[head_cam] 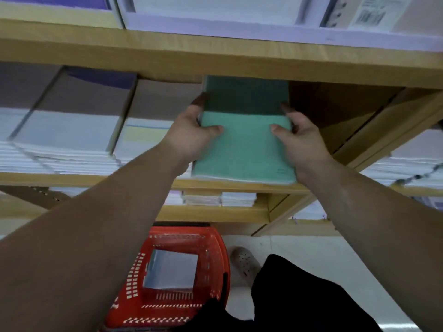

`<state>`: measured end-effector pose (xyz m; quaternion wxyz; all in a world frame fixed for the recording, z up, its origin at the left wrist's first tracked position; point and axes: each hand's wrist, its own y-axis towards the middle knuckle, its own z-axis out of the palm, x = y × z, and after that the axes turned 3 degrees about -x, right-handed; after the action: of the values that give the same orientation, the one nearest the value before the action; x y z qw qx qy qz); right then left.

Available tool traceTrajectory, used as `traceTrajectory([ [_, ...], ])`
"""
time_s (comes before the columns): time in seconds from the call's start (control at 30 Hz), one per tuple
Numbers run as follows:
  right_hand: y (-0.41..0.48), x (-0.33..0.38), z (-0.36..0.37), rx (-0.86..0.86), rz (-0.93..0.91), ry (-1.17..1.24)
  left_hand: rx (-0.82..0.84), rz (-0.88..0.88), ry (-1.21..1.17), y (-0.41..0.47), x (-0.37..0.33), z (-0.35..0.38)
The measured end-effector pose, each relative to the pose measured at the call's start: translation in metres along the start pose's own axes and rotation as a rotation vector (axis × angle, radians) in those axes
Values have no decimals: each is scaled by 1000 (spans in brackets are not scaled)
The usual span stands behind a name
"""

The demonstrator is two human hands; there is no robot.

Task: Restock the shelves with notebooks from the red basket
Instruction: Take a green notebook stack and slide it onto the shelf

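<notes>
Your left hand [191,140] and right hand [305,142] curl their fingers [200,101] round the green notebooks [244,147], which sit at the shelf's [96,179] front edge, so letting go early may tip them off the shelf.

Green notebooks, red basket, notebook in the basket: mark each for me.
green notebooks [244,149], head view, centre of top cover.
red basket [217,250], head view, right wall.
notebook in the basket [171,269], head view, its cover.

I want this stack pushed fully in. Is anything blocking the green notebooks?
Nothing visible does. The left hand and right hand grip the green notebooks, already partly under the upper board; white stacks lie to their left, not ahead. The back is shadowed.
</notes>
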<state>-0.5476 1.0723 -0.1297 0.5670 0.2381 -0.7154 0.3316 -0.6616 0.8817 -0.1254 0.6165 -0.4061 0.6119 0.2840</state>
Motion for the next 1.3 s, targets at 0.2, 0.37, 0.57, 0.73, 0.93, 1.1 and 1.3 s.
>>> traceTrajectory([
  [0.2,67,-11,22,-27,96,-173,96,135,866,8,35,-2],
  [0.37,85,-16,26,-58,126,-176,-46,250,1090,11,55,-6],
  [0.57,69,-15,6,97,131,-210,-29,241,1168,16,53,-3],
  [0.73,54,-28,16,89,68,-309,24,187,859,14,45,3],
  [0.93,31,-30,14,108,21,-232,-313,2,390,-17,33,32],
  [1.1,6,-41,7,130,-22,-246,-439,-181,177,-22,23,40],
  [1.3,-15,-37,21,113,-72,-238,-396,-192,-13,-35,16,17],
])
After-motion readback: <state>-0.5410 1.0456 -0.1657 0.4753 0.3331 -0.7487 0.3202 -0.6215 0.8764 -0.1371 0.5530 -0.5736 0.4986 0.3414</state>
